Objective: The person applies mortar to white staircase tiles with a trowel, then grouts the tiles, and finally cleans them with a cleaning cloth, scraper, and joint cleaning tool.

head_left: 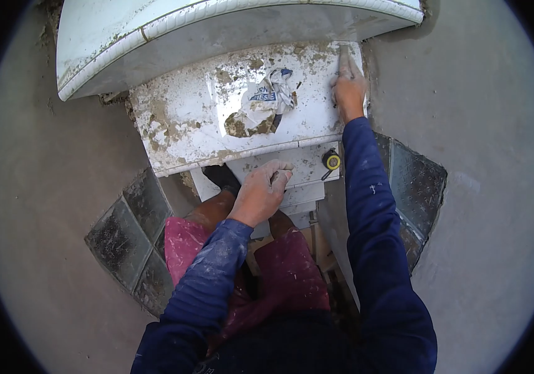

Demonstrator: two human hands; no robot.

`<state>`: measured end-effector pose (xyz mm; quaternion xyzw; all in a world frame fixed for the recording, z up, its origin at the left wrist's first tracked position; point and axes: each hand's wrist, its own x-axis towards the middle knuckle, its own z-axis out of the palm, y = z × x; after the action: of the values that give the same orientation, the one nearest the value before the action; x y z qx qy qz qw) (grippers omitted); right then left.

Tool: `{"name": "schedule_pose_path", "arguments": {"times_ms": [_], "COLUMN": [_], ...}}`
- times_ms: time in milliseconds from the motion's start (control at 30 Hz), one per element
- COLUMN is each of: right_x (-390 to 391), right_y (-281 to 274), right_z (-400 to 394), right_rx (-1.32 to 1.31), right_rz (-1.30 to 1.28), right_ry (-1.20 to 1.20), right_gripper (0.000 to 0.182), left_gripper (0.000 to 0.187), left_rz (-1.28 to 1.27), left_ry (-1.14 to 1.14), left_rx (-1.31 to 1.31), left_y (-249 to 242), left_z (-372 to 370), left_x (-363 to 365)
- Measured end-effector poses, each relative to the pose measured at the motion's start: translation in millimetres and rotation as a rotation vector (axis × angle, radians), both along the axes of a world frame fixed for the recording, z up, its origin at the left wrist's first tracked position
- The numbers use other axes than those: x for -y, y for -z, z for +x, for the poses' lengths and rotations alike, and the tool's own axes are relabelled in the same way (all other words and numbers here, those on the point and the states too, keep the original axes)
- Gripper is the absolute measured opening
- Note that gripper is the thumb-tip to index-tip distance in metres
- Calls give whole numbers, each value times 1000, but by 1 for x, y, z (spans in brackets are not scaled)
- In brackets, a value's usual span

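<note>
The person's right hand (349,88) is stretched to the far right corner of the white tiled step (186,118), fingers closed around a flat scraper (344,61) pressed against the mortar-smeared surface. The left hand (260,193) rests half-curled on the lower step's edge (307,163); whether it holds anything cannot be told. 1 crumpled bag (265,103) lies mid-step. 1 yellow tape measure (331,161) sits below the right forearm.

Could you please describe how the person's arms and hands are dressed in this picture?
Both arms wear long dark blue sleeves; the left sleeve is smeared with pale dust, the right sleeve has a few white specks. The left hand and right hand are gloveless, dusted with pale powder.
</note>
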<state>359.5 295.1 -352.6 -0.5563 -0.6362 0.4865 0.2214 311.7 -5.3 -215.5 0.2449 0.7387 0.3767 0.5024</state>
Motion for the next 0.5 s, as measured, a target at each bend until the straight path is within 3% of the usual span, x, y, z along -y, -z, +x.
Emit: {"name": "schedule_pose_path", "arguments": {"times_ms": [100,167,200,300,333,400,433,467,500], "right_x": [17,47,60,62,48,45,61,81,82], "right_y": [-56,-36,-36,-61,-64,-15,-13,-47,-17], "right_z": [5,-36,-37,-43,-43,-44,-59,-60,-51], "right_rx": [-496,10,128,-20,-75,-179,-7,-51,127], "right_rz": [-225,178,128,62,-192,29,306,115,148], "right_ry": [-171,-77,-349,-60,173,140,67,-62,-298], "right_gripper": [43,46,44,42,43,46,48,51,51], "left_gripper": [29,27,26,26,26,25,25,24,24], "left_rz": [50,-44,-92,-10,-2,25,-9,-40,-75], "left_ry": [0,22,39,26,25,39,31,20,9], "left_rx": [-48,46,98,62,36,-14,2,16,29], "left_y": [4,-1,-6,-7,-3,5,7,8,7], "left_z": [6,1,2,2,4,9,9,6,5], "left_x": [1,-6,-8,-12,-9,-7,-8,-9,-8]}}
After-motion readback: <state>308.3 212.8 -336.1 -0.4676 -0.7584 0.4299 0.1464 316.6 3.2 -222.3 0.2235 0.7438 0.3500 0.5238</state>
